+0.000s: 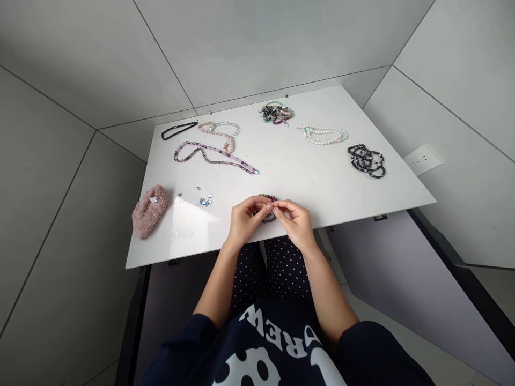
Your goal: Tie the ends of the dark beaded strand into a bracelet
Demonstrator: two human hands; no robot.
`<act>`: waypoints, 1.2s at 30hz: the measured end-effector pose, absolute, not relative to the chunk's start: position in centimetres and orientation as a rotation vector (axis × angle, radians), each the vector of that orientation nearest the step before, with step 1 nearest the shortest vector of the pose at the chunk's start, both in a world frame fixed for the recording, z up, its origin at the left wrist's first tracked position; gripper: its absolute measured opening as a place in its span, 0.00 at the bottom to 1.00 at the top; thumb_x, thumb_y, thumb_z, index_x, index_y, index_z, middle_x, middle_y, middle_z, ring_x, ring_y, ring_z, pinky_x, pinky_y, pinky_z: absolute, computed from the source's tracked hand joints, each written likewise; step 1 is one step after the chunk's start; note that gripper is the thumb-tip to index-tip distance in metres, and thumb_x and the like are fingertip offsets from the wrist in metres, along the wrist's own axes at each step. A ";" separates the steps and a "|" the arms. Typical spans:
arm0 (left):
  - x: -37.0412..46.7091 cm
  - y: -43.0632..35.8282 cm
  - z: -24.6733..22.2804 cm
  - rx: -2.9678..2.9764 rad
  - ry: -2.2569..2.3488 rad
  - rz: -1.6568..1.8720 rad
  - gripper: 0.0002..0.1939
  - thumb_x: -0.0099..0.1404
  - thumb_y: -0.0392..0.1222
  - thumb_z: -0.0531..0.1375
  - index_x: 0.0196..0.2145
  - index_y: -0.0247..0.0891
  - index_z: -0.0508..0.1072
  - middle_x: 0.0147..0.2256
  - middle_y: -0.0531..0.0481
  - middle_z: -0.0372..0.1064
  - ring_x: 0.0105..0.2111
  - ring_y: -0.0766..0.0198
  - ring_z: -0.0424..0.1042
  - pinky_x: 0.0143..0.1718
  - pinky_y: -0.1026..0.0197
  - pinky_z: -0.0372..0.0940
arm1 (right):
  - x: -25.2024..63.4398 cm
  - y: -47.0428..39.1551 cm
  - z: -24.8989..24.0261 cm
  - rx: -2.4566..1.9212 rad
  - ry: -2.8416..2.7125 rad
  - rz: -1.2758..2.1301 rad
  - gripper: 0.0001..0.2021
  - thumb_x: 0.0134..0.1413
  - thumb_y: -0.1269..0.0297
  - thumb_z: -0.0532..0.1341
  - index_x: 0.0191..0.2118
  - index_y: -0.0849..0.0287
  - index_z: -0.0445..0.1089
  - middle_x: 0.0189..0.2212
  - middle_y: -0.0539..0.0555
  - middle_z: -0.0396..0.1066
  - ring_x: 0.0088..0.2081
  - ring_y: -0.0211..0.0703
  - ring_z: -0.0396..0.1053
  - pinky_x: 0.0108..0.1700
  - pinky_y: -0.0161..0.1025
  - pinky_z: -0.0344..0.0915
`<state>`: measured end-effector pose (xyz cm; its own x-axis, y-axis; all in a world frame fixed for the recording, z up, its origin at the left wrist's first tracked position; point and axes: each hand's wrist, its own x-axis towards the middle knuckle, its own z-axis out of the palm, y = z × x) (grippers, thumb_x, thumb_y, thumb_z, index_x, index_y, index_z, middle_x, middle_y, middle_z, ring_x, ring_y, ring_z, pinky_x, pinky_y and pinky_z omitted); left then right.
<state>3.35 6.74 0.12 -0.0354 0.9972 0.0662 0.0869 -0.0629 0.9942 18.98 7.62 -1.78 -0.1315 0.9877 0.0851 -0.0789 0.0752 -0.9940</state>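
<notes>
At the front edge of the white table (281,171), my left hand (244,219) and my right hand (298,221) meet at the fingertips. Both are closed in a pinch on a dark, multicoloured beaded bracelet (269,219), partly hidden behind my fingers. A spot of red shows close to the right fingertips; what exactly is pinched there is too small to make out. Left of my hands lies a little group of blue-and-white tags (205,201). Beyond my hands, a purple and grey bead strand (217,161) is laid out in a long loop.
Along the back lie a black strand (179,130), a pink and clear strand (225,134), a mixed bead pile (277,113) and a pale strand (322,135). Dark bracelets (366,161) rest at right. A fuzzy pink pouch (150,212) sits at left. Walls enclose the table's back.
</notes>
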 end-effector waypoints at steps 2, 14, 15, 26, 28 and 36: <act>3.5 6.7 0.1 1.292 1.269 1.267 0.09 0.62 0.45 0.68 0.38 0.37 0.79 0.34 0.47 0.78 0.33 0.67 0.76 0.36 0.63 0.72 | 19.0 7.6 -1.8 -1.032 -1.293 1.271 0.10 0.57 0.55 0.66 0.39 0.54 0.78 0.38 0.55 0.77 0.40 0.46 0.74 0.46 0.47 0.71; 3.7 6.4 0.1 1.372 1.429 1.326 0.09 0.61 0.46 0.68 0.32 0.37 0.79 0.31 0.48 0.78 0.29 0.66 0.74 0.32 0.62 0.70 | 18.2 6.8 -2.3 -0.997 -1.297 1.150 0.12 0.58 0.61 0.65 0.47 0.52 0.72 0.35 0.52 0.74 0.39 0.43 0.71 0.49 0.47 0.71; 3.6 6.4 0.2 1.404 1.448 1.314 0.09 0.61 0.46 0.68 0.32 0.37 0.79 0.31 0.48 0.78 0.29 0.65 0.74 0.32 0.61 0.71 | 18.2 6.8 -2.4 -1.000 -1.306 1.131 0.11 0.59 0.61 0.65 0.48 0.52 0.72 0.36 0.52 0.74 0.39 0.44 0.71 0.49 0.48 0.71; 2.5 6.1 2.0 1.935 1.438 1.117 0.06 0.68 0.41 0.61 0.38 0.41 0.79 0.31 0.49 0.77 0.29 0.64 0.74 0.32 0.60 0.70 | 18.2 6.6 -2.4 -0.935 -1.324 1.099 0.07 0.61 0.62 0.62 0.44 0.51 0.66 0.37 0.53 0.73 0.40 0.44 0.71 0.48 0.48 0.71; 2.2 6.2 2.1 2.008 1.414 1.078 0.06 0.69 0.40 0.60 0.39 0.42 0.78 0.31 0.49 0.76 0.30 0.64 0.73 0.32 0.60 0.69 | 18.2 6.6 -2.4 -0.914 -1.309 1.114 0.06 0.61 0.62 0.62 0.42 0.51 0.64 0.37 0.52 0.72 0.40 0.43 0.71 0.48 0.47 0.71; 1.9 6.1 2.6 2.077 1.348 0.980 0.08 0.72 0.40 0.56 0.41 0.41 0.76 0.34 0.46 0.74 0.33 0.62 0.73 0.35 0.58 0.69 | 18.2 6.6 -2.2 -0.894 -1.265 1.179 0.10 0.61 0.61 0.63 0.38 0.51 0.58 0.35 0.51 0.72 0.40 0.42 0.71 0.50 0.47 0.70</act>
